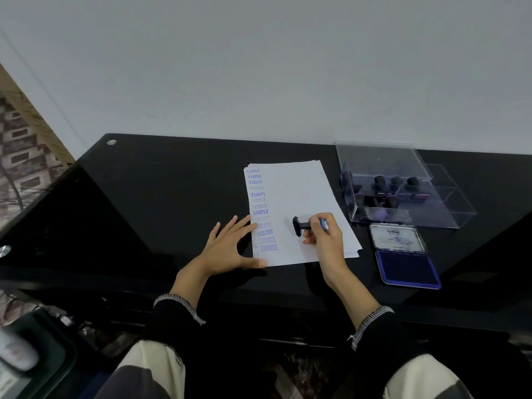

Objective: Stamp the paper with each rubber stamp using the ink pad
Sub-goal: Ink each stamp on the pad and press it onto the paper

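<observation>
A stack of white paper (299, 197) lies on the black table, with a column of blue stamp prints (SAMPLE, EXPRESS and others) down its left side. My left hand (230, 246) lies flat with spread fingers on the paper's lower left edge. My right hand (325, 240) grips the handle of a black rubber stamp (299, 226), held sideways above the lower middle of the sheet with its face pointing left. The open ink pad (406, 262), blue pad and raised lid, sits to the right of the paper.
A clear plastic box (403, 197) with its lid raised holds several more black stamps, behind the ink pad at the right. A pale wall runs along the table's far edge. The table's near edge runs just above my knees. A dark object sits at lower left.
</observation>
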`<state>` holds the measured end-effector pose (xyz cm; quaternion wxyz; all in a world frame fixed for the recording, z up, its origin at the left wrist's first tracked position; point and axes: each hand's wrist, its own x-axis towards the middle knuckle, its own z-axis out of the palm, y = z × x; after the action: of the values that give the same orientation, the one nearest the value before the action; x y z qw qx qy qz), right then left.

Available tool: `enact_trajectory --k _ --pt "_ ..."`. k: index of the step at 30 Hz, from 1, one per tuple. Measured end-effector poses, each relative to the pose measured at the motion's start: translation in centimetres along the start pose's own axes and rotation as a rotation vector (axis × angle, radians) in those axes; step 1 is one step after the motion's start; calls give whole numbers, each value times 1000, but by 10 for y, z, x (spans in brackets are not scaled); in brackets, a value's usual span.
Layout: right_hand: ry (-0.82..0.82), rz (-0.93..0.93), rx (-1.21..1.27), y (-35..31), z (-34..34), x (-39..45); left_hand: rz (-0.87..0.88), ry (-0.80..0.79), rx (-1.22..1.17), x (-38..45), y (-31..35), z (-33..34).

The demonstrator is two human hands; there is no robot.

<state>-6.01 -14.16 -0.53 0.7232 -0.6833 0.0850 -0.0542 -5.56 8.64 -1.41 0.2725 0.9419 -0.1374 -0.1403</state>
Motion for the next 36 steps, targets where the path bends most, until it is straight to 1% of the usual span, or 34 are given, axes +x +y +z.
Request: enact_trajectory --k 2,4,6,7,9,13,16,19,26,31,33,36 --pt "-16 -16 18 -4 -4 -2 -50 58 -156 0 6 -1" --pt "-15 -43 25 -10 -11 -6 -109 210 -270 3 17 5" --pt "3 -60 46 -18 -22 -9 -121 381 -277 9 36 17" --pt "16 -67 60 -22 -29 -10 -105 442 -279 12 48 24" --pt "49 -84 64 -31 -48 -10 -57 505 -314 20 75 40" --pt "151 -124 14 -48 -98 -9 40 488 -367 35 125 67" --pt "261 -126 -43 -53 -135 -8 95 469 -308 48 144 81" --pt "311 -114 -73 -54 -161 -7 118 467 -202 60 152 89" --pt "325 -128 -88 -53 -175 9 135 468 55 76 155 99" --pt "318 -200 -143 -64 -171 47 150 555 56 76 156 106" --pt "317 -218 -214 -67 -168 73 142 559 30 77 155 107" --pt "262 -218 -371 -75 -160 112 139 561 11 80 153 108"
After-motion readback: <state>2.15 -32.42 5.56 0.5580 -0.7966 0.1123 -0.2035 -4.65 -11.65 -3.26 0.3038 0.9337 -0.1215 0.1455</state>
